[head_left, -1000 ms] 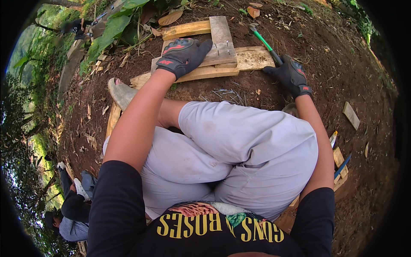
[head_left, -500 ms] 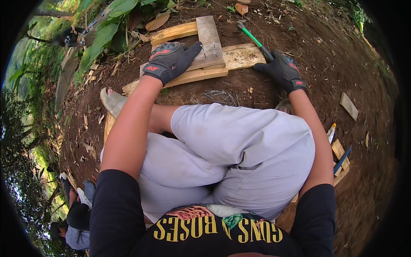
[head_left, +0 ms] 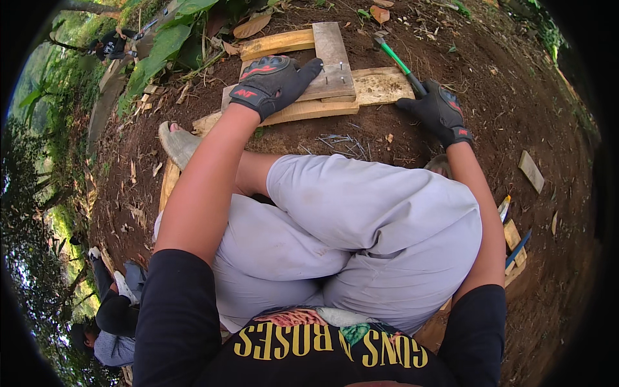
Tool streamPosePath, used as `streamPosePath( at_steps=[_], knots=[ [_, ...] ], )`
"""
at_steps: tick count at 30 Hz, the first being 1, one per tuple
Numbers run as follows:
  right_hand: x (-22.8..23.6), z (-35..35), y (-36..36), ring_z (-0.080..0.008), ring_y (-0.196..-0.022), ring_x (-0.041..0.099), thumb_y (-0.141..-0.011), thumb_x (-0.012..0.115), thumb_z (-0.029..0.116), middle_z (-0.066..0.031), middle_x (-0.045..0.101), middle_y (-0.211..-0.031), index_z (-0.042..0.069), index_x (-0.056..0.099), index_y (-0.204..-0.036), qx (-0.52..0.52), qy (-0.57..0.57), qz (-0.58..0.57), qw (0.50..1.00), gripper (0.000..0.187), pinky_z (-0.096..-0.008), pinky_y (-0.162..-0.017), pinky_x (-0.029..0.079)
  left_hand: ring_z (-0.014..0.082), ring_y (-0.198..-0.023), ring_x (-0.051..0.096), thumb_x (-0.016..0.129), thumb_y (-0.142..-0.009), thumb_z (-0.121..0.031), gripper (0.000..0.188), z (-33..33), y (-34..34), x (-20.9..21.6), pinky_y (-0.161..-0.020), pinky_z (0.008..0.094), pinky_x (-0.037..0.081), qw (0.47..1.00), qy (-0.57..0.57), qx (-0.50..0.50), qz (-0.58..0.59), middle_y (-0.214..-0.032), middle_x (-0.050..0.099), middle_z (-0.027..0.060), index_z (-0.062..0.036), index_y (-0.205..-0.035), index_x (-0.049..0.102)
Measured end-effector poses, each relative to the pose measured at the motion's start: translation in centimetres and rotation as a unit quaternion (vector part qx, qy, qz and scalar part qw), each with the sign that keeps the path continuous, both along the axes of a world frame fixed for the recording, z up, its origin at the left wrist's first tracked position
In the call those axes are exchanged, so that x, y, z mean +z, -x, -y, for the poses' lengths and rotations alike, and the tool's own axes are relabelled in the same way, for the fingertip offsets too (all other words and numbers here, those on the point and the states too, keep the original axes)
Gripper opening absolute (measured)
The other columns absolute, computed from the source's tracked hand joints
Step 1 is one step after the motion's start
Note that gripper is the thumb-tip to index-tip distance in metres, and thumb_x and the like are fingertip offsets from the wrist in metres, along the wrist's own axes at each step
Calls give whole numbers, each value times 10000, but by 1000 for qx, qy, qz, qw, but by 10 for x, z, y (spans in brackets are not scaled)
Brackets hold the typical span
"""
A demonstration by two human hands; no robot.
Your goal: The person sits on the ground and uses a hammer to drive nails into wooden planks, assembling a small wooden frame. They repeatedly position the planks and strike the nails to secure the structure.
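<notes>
A frame of nailed planks (head_left: 303, 115) lies on the soil in front of me. My left hand (head_left: 271, 82), in a black and red work glove, holds its left part, with the thumb stretched over the grey board (head_left: 330, 45). Several nails (head_left: 342, 66) stick up from that board, just beyond the thumb. To the right, my gloved right hand (head_left: 438, 113) is closed around the lower end of a hammer's green and black handle (head_left: 394, 58). The hammer head (head_left: 378, 40) points away from me, low by the ground. A pale plank (head_left: 383, 86) extends from the frame toward the right hand.
Loose nails (head_left: 345, 145) lie on the soil between the frame and my legs. A short wood offcut (head_left: 531, 171) and a blue tool (head_left: 518, 248) on wood pieces are at right. Big leaves (head_left: 161, 55) border the far left; other people sit at the left edge.
The frame, hammer and both hands appear slightly farther right in the view. Both hands keep the same hold.
</notes>
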State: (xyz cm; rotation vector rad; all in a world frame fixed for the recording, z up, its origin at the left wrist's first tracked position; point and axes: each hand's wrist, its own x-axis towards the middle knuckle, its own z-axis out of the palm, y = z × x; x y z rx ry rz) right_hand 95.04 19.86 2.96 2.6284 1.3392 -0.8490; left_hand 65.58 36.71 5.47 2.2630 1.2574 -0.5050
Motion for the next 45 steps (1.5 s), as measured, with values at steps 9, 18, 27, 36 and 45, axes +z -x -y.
streamPosePath(
  at_steps=[9,18,27,36,45],
  knots=[
    [1,1,4,-327,-990,722,-749,849,627,-174,731,-1072,64,682,-1228,-4,-23,-10,1000,758,-450,-853,540,408,-1196,678,310,-1013,-766,860,0,1,5,-1051,494,514,1000,26,4,3,-1242,727,239,-61,-1253,740],
    [0,0,5,-324,-982,723,-756,854,604,-171,739,-1075,59,701,-1213,-10,-18,-3,1000,727,-447,-857,543,400,-1057,719,339,-1027,-713,830,4,3,0,-957,480,540,999,-22,7,41,-1128,755,251,-17,-1111,783],
    [-1,2,5,-317,-990,726,-748,861,605,-178,740,-1089,57,698,-1228,-15,-27,-6,1000,747,-441,-862,545,419,-1140,703,303,-1023,-759,861,-1,4,1,-1014,507,536,999,19,-4,28,-1186,741,255,-60,-1197,775],
    [4,0,5,-314,-930,728,-741,877,590,-165,748,-1007,53,703,-1142,-27,-35,-9,999,692,-442,-822,545,406,-1078,719,361,-1025,-714,812,1,2,-7,-974,501,541,998,-13,29,50,-1124,757,249,-29,-1098,792],
    [33,-19,46,-274,-834,708,-706,947,439,-124,737,-929,32,696,-1180,-56,-71,-86,992,673,-424,-755,544,396,-966,741,442,-1019,-669,712,5,3,-6,-898,501,574,996,-8,51,68,-1001,770,224,-52,-967,794]
  ],
)
